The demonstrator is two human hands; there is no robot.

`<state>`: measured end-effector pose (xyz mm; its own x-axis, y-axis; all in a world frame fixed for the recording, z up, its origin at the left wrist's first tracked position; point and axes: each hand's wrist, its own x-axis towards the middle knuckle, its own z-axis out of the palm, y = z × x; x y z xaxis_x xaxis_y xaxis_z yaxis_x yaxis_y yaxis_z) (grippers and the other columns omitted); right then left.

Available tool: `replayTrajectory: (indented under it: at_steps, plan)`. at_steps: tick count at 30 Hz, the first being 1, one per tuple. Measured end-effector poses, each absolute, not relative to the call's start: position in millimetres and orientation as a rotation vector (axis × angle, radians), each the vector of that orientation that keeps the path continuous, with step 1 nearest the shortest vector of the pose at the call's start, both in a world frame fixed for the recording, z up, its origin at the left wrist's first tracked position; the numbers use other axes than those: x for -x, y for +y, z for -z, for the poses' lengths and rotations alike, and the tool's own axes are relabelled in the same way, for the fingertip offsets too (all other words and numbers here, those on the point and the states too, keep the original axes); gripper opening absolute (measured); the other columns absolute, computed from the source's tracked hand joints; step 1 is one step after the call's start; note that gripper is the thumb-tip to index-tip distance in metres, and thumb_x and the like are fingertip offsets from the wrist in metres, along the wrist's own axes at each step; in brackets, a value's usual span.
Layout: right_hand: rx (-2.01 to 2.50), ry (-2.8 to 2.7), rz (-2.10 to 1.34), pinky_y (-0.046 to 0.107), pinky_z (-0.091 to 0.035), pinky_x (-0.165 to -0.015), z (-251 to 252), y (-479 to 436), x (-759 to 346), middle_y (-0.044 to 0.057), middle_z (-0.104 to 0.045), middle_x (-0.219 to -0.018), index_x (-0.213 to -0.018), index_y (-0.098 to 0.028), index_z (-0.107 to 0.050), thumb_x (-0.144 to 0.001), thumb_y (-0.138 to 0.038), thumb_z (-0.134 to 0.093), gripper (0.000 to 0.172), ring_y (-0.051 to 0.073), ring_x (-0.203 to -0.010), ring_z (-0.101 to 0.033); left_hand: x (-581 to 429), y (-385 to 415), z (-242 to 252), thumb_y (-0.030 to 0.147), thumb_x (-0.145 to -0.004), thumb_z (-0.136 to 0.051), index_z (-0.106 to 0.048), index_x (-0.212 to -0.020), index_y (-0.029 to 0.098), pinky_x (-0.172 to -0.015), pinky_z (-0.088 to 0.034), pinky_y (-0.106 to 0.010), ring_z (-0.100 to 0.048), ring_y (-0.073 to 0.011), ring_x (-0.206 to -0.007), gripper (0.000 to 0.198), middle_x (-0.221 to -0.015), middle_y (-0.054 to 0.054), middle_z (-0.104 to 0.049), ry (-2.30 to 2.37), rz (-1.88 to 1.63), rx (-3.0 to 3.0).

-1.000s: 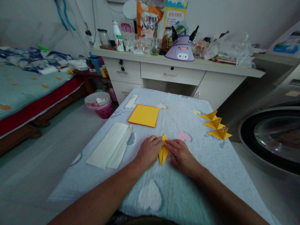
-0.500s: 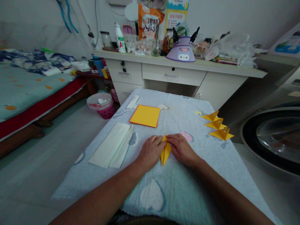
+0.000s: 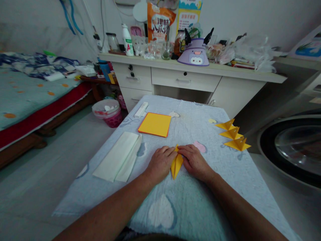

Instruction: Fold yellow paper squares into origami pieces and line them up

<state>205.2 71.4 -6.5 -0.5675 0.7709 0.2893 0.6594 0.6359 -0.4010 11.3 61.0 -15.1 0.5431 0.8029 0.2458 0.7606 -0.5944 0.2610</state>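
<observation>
Fingers (image 3: 171,151) of the left hand (image 3: 160,163) and the right hand (image 3: 195,160) are gripping the upper part of a narrow, folded yellow paper (image 3: 176,166), which is lying between them on the pale blue cloth-covered tabletop (image 3: 195,120). Beyond, a square yellow paper stack (image 3: 154,124) with red edges is lying; at right, three pointed yellow folded-paper figures (image 3: 231,134) are sitting in a row.
</observation>
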Motion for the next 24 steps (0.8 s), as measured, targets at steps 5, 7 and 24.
replayTrajectory:
  at_steps: [5,7,24]
  plan:
    - [1.133,-2.428,-0.296,0.044,-0.042,-0.098,6,70,-204,0.010,-0.064,-0.124,-0.113,-0.016,-0.065,-0.082,-0.007,-0.051,0.035,0.024,-0.108,-0.053,-12,59,13,0.023,-0.097,-0.046,-0.058,-0.117,0.020,-0.091,-0.045,-0.037,-0.052,-0.0226,-0.112,0.024,-0.128,-0.005,-0.061,1.376,-0.459,-2.719]
    - [1.139,-2.435,-0.272,0.044,-0.042,-0.099,6,70,-203,0.010,-0.063,-0.126,-0.112,-0.015,-0.065,-0.082,-0.007,-0.051,0.034,0.024,-0.108,-0.053,-13,58,11,0.023,-0.097,-0.046,-0.058,-0.117,0.020,-0.090,-0.046,-0.038,-0.052,-0.0224,-0.112,0.023,-0.128,-0.005,-0.061,1.386,-0.422,-2.745]
    - [1.120,-2.512,-0.208,0.044,-0.042,-0.098,14,72,-200,0.011,-0.061,-0.129,-0.126,-0.014,-0.055,-0.087,-0.005,-0.044,0.041,0.026,-0.114,-0.049,-13,56,5,0.024,-0.097,-0.047,-0.057,-0.118,0.021,-0.087,-0.046,-0.037,-0.052,-0.0219,-0.109,0.024,-0.124,-0.004,-0.062,1.384,-0.370,-2.778]
